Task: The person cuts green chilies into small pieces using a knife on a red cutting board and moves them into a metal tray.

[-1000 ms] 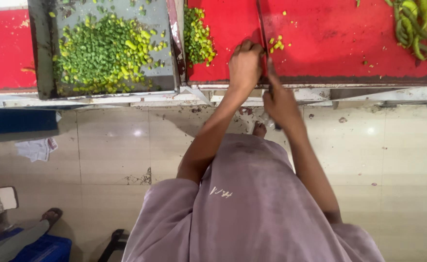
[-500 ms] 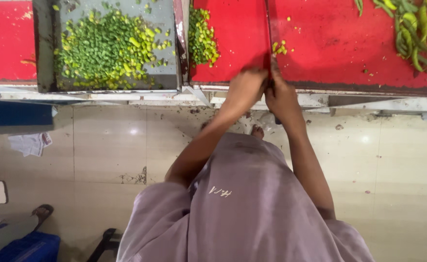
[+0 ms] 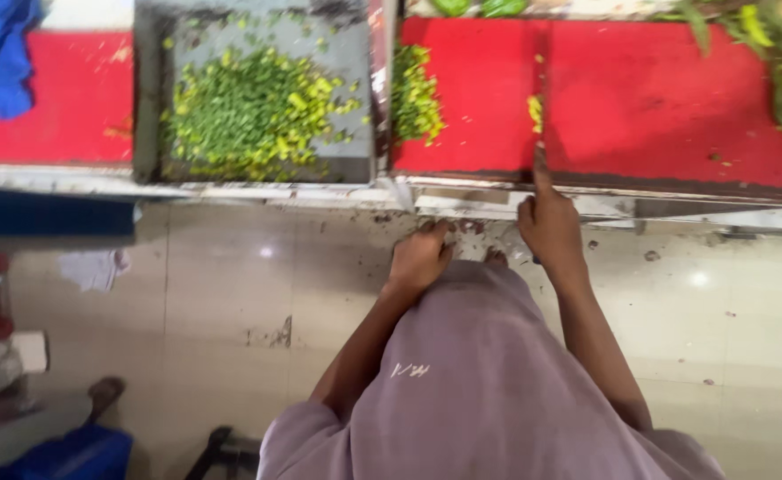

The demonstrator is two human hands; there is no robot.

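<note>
Knife [image 3: 537, 133] laid blade-out across red board [image 3: 675, 116], handle gripped in closed right hand [image 3: 551, 233], left hand [image 3: 419, 258] curled empty below the edge; judged light, stiff, best held by the handle.

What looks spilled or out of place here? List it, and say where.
Chopped green bits lie loose on the red board beside the grey tray that holds the main heap, and a few sit near the right hand. Dark specks dot the floor under the counter edge.
</note>
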